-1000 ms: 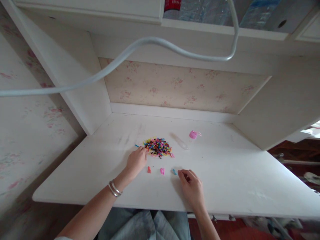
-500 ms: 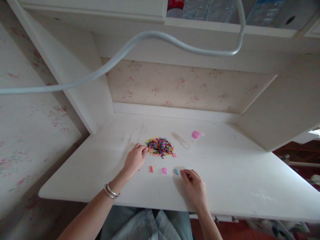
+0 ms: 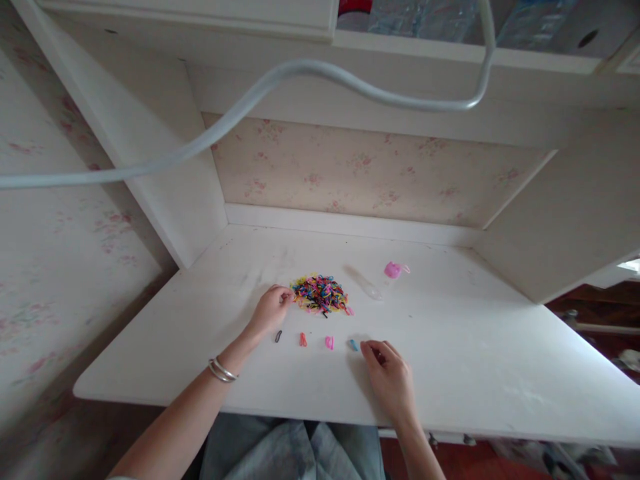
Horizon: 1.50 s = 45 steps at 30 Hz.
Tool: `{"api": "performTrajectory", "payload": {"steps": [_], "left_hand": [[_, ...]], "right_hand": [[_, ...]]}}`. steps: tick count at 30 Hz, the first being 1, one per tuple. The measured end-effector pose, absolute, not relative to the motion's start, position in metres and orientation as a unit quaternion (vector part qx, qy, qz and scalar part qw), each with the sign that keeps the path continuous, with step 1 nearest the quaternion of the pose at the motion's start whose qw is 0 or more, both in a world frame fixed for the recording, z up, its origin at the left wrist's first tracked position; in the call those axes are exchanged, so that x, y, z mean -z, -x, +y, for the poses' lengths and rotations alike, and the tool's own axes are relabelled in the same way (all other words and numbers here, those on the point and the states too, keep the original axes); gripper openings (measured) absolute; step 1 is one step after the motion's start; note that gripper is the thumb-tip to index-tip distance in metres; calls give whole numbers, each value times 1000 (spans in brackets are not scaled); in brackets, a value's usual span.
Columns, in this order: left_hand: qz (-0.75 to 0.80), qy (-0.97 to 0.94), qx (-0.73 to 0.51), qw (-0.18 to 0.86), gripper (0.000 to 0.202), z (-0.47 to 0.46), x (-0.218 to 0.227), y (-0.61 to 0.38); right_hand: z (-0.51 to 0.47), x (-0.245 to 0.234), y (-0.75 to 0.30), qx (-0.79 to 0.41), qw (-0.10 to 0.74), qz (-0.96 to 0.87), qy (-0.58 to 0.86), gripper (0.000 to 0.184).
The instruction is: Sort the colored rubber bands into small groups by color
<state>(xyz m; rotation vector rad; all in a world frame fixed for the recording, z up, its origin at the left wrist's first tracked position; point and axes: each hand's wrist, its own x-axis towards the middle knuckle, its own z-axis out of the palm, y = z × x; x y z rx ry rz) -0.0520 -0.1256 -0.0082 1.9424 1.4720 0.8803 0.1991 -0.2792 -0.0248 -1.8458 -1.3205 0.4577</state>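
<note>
Dark band slips out from behind the left grip

The left grip (image 3: 273, 308) has shifted slightly up the counter (image 3: 480, 347), and the dark band (image 3: 279, 336), nearly covered by that hand half a second ago, now shows plainly just below it. For the work in hand, that leaves four separate colours in view, clear of the mixed pile of bands (image 3: 320, 293).

That pile lies immediately right of the left grip, which is narrow, fingertips drawn together at its edge. From where I stand they're too small for me to tell whether they pinch a band.

The right grip (image 3: 389, 375) has hardly moved. It's loosely curled, thumb near forefinger; whether it holds anything I can't tell. Just left of its fingertips sits the blue band (image 3: 353, 345); further left come the pink band (image 3: 329, 343) and the orange-red band (image 3: 303, 340), between the two grips. Beyond the right grip lies a pink item with a loop (image 3: 394, 270).
</note>
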Motion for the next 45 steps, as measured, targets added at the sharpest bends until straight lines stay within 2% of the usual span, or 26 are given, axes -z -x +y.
{"api": "performTrajectory", "payload": {"steps": [7, 12, 19, 29, 33, 45], "left_hand": [[573, -664, -341, 338, 24, -124, 11, 49], [580, -632, -344, 382, 35, -124, 7, 53], [572, -632, -344, 393, 40, -130, 5, 58], [544, -707, -346, 289, 25, -165, 6, 82], [538, -746, -329, 213, 24, -195, 11, 94], [557, -773, -283, 112, 25, -229, 20, 93]], "right_hand": [[-278, 29, -202, -202, 393, -523, 728, 39], [-278, 26, -201, -206, 387, -515, 737, 39], [-278, 26, -201, -199, 388, -526, 730, 39], [-278, 25, -200, -196, 375, -532, 733, 39], [-277, 26, -199, -197, 373, -532, 734, 37], [-278, 26, -199, -183, 363, -536, 740, 37]]}}
